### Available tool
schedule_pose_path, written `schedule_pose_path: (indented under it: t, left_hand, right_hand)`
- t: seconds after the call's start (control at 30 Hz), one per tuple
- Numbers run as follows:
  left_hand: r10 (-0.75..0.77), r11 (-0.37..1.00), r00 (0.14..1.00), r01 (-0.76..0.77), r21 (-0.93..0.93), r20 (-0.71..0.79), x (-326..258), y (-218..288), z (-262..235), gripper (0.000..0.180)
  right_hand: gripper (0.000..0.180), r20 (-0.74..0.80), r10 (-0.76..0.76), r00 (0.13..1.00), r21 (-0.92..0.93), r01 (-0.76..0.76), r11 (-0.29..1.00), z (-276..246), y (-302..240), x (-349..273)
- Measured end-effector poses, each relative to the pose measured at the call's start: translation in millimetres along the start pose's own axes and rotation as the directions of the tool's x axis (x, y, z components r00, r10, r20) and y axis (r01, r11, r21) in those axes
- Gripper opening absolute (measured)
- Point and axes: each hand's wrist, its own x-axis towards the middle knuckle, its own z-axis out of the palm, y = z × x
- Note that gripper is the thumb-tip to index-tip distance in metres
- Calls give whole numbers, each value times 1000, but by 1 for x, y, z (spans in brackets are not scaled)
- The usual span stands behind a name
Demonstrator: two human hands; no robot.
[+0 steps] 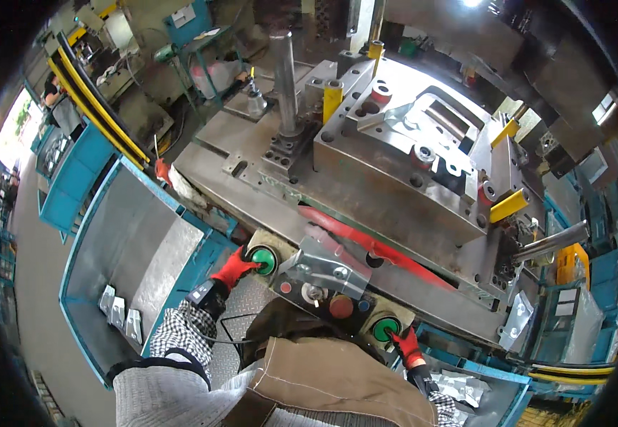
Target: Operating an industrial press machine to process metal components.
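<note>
at the far left, a blue container [80,174] was seen, with grey pieces [54,151] near its upper edge; they were too small to be told clearly. nearer, a large blue bin [120,220] was placed, and in its lower part three shiny metal pieces [117,312] were laid side by side, while the greater part of its floor was left bare. just beside this bin, the left hand [232,269], covered by a red glove, was held at the left green button [265,255]; the thumb and one finger were spread apart, and the fingertip was placed on the button. between the hands, a red round knob [341,306] was mounted on the control panel [260,237]. behind the panel, a flat metal part [451,160] was supported on top of the heavy steel die [394,188]. the right green button [382,328] was touched by the right hand [409,346], also gloved in red, with its thumb and finger spread. under the right forearm, a blue bin [505,391] was partly hidden, and crumpled-looking metal pieces [462,388] were contained in it. farther right, a yellow container [572,263] was seen, whose content could not be told.
</note>
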Motion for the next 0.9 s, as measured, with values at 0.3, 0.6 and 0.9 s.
schedule_pose_path:
  t: [0.3, 0.6, 0.9]
  left_hand:
    - [122, 989, 989, -129, -73, -89, -5, -21, 2, 79]
    - [90, 986, 990, -104, -133, -109, -7, -11, 9, 64]
    - [139, 989, 990, -141, -49, -39, 5, -28, -1, 62]
  right_hand:
    - [83, -93, 129, 987, -45, -134, 990, 12, -17, 1]
    - [92, -50, 95, 994, -33, -96, 995, 21, 26, 13]
    - [96, -53, 120, 991, -148, -127, 981, 14, -8, 3]
